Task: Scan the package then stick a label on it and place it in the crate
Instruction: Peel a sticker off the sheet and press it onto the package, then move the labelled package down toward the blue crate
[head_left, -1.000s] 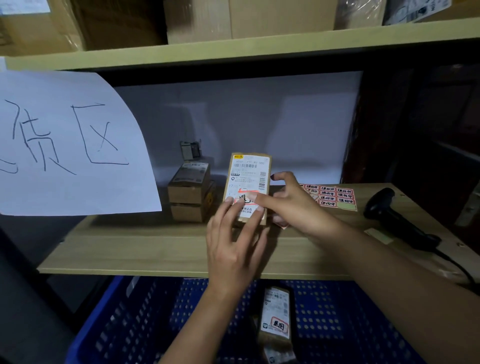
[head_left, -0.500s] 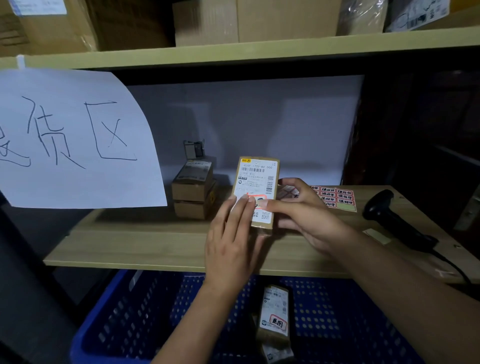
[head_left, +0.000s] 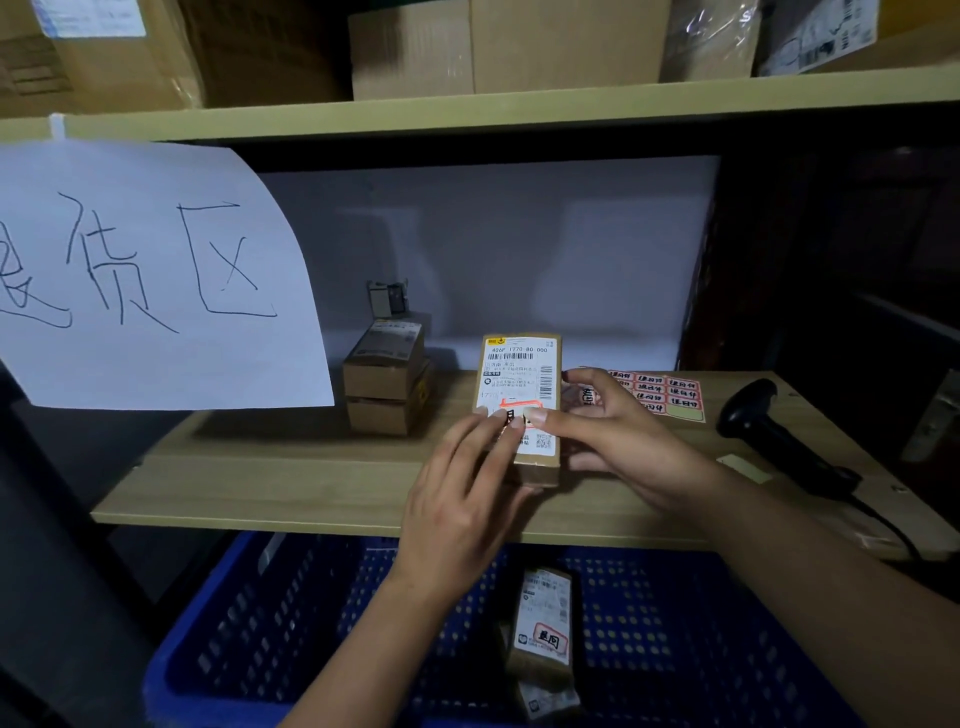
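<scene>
The package (head_left: 521, 405) is a small brown cardboard box with a white shipping slip on its top face, printed with a barcode, small text and a QR code near the lower corner. It lies on the wooden shelf (head_left: 291, 478), near the front edge, between the two hands. A red-bordered label (head_left: 519, 408) with black characters sits on the lower half of the slip, partly covered by fingertips. The left hand (head_left: 462, 499) is spread flat, its fingertips pressing on the label, not closed around anything. The right hand (head_left: 618, 441) holds the right side of the package in a loose grip, thumb tip on the label and fingers curled along the edge. Behind the right hand lies a sheet of red labels (head_left: 660, 392), and further right a black scanner (head_left: 774, 436) with its cable. Two stacked brown boxes (head_left: 387, 384) stand to the left. A white paper sign (head_left: 150, 275) with handwritten characters hangs from the upper shelf. Below, a blue crate (head_left: 291, 623) contains already labelled packages (head_left: 543, 629). The room is dim.
</scene>
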